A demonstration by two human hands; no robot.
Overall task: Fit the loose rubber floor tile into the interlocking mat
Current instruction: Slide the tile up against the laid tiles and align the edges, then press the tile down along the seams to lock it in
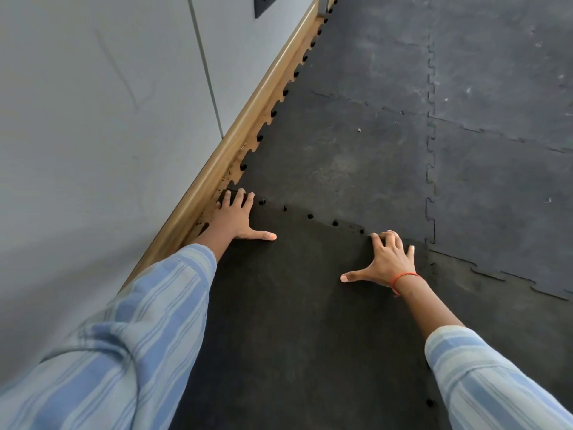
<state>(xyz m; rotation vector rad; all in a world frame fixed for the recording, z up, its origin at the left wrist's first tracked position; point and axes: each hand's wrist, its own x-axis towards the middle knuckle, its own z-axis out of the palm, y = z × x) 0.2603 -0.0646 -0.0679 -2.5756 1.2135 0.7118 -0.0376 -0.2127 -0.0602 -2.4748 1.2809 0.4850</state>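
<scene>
Head view: looking down along a wall at a dark rubber floor, both arms reaching forward.
Loose tile (297,305): dark rubber, lying flat on the floor in the near centre, between the skirting on its left and the laid mat on its right and far side.
Tile's far edge: meets the next tile (335,156) along a toothed seam; several small dark gaps (310,216) show along it, so the teeth are not fully seated there.
Tile's right edge: runs beside the laid mat; one small gap shows low down near the right sleeve.
Interlocking mat (496,88): grey-black tiles already joined, wavy seams visible, some pale scuffs on the far right.
Left hand (237,217): open, palm down, fingers spread, resting on the tile's far left corner next to the skirting; thumb stretched to the right.
Right hand (386,259): open, palm down, fingertips bent onto the seam at the tile's far right corner; thumb stretched to the left.
Wrist band (403,278): thin red thread round the right wrist.
Sleeves (130,336): blue and white stripes, both arms.
Skirting board (248,125): wood-coloured, along the foot of the grey wall (93,119); a strip of bare tan floor with dirt shows between it and the toothed mat edge.
Wall plate (265,4): dark, at the top, partly cut off.
</scene>
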